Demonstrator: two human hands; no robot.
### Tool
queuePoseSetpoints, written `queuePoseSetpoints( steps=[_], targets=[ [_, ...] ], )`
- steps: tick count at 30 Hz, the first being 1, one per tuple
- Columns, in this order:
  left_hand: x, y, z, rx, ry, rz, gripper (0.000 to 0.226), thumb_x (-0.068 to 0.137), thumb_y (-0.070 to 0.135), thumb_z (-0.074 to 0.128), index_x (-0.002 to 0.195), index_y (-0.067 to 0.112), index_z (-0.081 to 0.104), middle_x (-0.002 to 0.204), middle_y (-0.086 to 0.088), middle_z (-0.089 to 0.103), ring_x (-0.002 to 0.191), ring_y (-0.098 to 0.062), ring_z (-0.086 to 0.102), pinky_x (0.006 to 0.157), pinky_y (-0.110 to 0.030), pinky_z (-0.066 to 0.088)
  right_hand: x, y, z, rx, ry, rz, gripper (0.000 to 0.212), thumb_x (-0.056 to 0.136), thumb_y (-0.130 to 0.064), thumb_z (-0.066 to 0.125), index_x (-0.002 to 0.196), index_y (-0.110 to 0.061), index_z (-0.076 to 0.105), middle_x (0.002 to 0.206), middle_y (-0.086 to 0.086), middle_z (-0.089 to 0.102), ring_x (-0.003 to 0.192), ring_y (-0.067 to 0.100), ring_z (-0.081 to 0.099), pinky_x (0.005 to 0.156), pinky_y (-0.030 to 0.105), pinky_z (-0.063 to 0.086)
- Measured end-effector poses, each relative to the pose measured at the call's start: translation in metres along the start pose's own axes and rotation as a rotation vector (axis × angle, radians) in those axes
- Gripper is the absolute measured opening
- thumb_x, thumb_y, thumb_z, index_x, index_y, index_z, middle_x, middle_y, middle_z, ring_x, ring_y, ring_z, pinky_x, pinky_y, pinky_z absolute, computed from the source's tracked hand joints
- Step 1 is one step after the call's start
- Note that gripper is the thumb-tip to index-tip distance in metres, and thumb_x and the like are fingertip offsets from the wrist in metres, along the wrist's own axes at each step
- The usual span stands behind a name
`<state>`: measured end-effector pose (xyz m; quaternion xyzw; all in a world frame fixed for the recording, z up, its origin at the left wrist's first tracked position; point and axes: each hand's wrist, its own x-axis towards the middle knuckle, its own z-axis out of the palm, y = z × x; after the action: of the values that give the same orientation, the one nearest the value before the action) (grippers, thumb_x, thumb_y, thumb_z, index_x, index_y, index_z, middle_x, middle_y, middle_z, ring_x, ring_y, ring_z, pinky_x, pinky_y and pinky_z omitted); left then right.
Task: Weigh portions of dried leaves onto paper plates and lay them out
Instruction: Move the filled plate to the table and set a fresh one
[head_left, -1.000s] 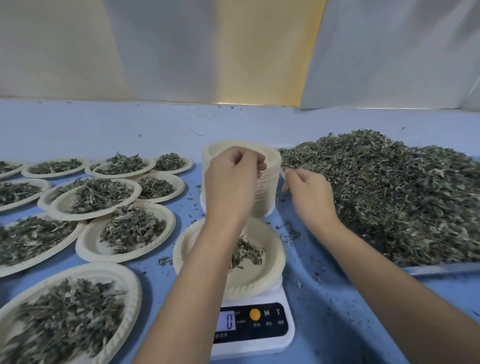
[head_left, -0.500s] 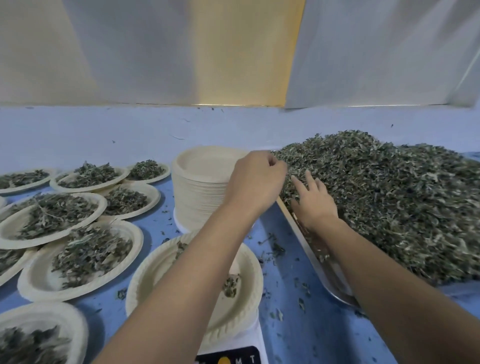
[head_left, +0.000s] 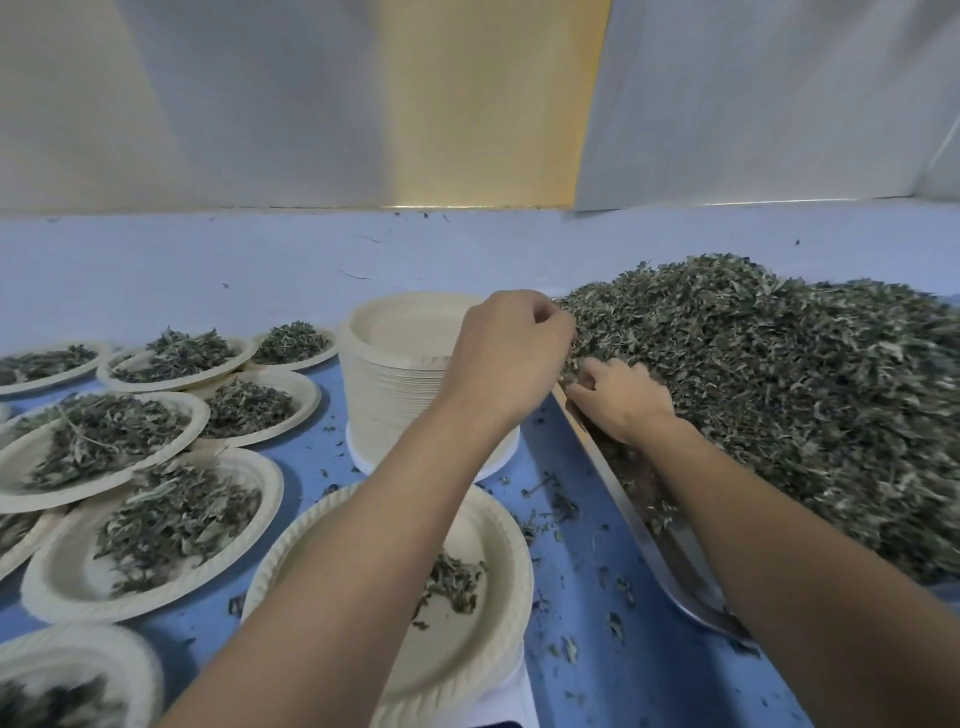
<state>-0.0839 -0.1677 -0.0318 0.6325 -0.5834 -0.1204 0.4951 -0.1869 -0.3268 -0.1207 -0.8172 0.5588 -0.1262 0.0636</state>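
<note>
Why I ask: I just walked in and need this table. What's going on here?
A person is portioning dried leaves onto paper plates. The right hand digs into the pile of dried leaves on a metal tray; the left hand is curled at the pile's edge. The near plate holds only a few leaves. Filled plates lie to the left, beside a stack of empty plates.

Herb-sorting workroom, blue worktable (head_left: 208, 270), heaped dried leaves (head_left: 779, 389), rows of filled plates (head_left: 57, 587)

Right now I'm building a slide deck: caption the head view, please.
Left hand and right hand reach into the leaf heap beside a stack of paper plates.
</note>
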Motion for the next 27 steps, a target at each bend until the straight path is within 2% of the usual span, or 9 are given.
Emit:
queuePoseSetpoints(
  steps=[2,4,6,8,11,15,18,25,27],
  targets=[
    [-0.004,0.002,0.000,-0.013,0.007,0.005,0.029,0.087,0.015,0.045,0.086,-0.006,0.065,0.092,-0.026,0.065,0.067,-0.018,0.051,0.063,-0.040,0.046,-0.006,0.001,-0.003,-0.013,0.113,0.006,0.026,0.090,-0.050,0.043,0.098,-0.026,0.046,0.105,0.005,0.048,0.106,0.033,0.048,0.087,0.047,0.041],
    [-0.009,0.003,0.001,-0.024,0.009,0.001,0.029,0.088,0.016,0.045,0.088,-0.005,0.065,0.090,-0.023,0.066,0.068,-0.029,0.058,0.068,-0.046,0.051,-0.012,0.005,-0.001,-0.049,0.164,0.021,0.036,0.091,-0.054,0.046,0.117,-0.029,0.044,0.123,0.008,0.042,0.112,0.034,0.046,0.091,0.051,0.041],
    [-0.012,0.004,0.002,-0.023,0.009,-0.004,0.029,0.088,0.017,0.046,0.088,-0.004,0.066,0.087,-0.021,0.068,0.078,-0.033,0.064,0.074,-0.047,0.052,-0.017,0.008,0.002,-0.105,0.108,0.028,0.052,0.092,-0.058,0.043,0.139,-0.038,0.030,0.143,0.009,0.028,0.126,0.037,0.035,0.096,0.055,0.039],
    [-0.015,0.005,0.002,-0.016,0.007,-0.005,0.028,0.087,0.017,0.047,0.086,-0.002,0.067,0.085,-0.018,0.069,0.082,-0.032,0.064,0.077,-0.047,0.053,-0.022,0.010,0.006,-0.137,0.002,0.028,0.053,0.095,-0.058,0.035,0.144,-0.043,0.022,0.152,0.007,0.019,0.134,0.038,0.026,0.099,0.055,0.038],
    [-0.019,0.007,0.001,-0.038,0.008,-0.031,0.026,0.088,0.017,0.048,0.080,0.005,0.070,0.080,-0.009,0.070,0.081,-0.026,0.065,0.078,-0.042,0.053,-0.028,0.009,0.009,-0.179,-0.061,0.019,0.046,0.099,-0.051,0.032,0.141,-0.032,0.031,0.148,0.012,0.024,0.132,0.038,0.027,0.094,0.051,0.040],
    [-0.027,0.011,0.003,-0.074,0.013,-0.062,0.024,0.087,0.015,0.049,0.076,0.011,0.071,0.077,0.000,0.070,0.079,-0.020,0.066,0.078,-0.039,0.054,-0.036,0.008,0.003,-0.228,0.110,-0.033,0.032,0.102,-0.037,0.035,0.124,-0.015,0.041,0.128,0.015,0.039,0.118,0.036,0.040,0.072,0.041,0.038],
    [-0.031,0.012,0.004,-0.098,-0.003,-0.072,0.025,0.089,0.014,0.049,0.076,0.013,0.070,0.076,0.002,0.069,0.080,-0.022,0.067,0.074,-0.037,0.054,-0.041,0.013,0.000,-0.086,0.208,0.008,0.031,0.103,-0.034,0.033,0.119,-0.010,0.045,0.122,0.016,0.043,0.112,0.036,0.045,0.071,0.038,0.036],
    [-0.037,0.012,0.010,-0.235,-0.040,-0.173,0.026,0.093,0.016,0.047,0.077,0.015,0.068,0.078,0.001,0.069,0.068,-0.010,0.063,0.057,-0.016,0.043,-0.049,0.023,-0.019,0.453,0.396,0.266,0.038,0.103,-0.034,0.037,0.127,-0.010,0.054,0.119,0.015,0.060,0.104,0.034,0.056,0.073,0.031,0.035],
    [-0.039,0.012,0.012,-0.285,-0.049,-0.234,0.027,0.094,0.015,0.047,0.075,0.015,0.066,0.080,-0.001,0.069,0.068,-0.009,0.062,0.056,-0.015,0.043,-0.052,0.023,-0.023,0.627,0.453,0.341,0.035,0.102,-0.031,0.039,0.121,-0.008,0.057,0.104,0.011,0.062,0.094,0.029,0.057,0.072,0.027,0.033]
  ],
)
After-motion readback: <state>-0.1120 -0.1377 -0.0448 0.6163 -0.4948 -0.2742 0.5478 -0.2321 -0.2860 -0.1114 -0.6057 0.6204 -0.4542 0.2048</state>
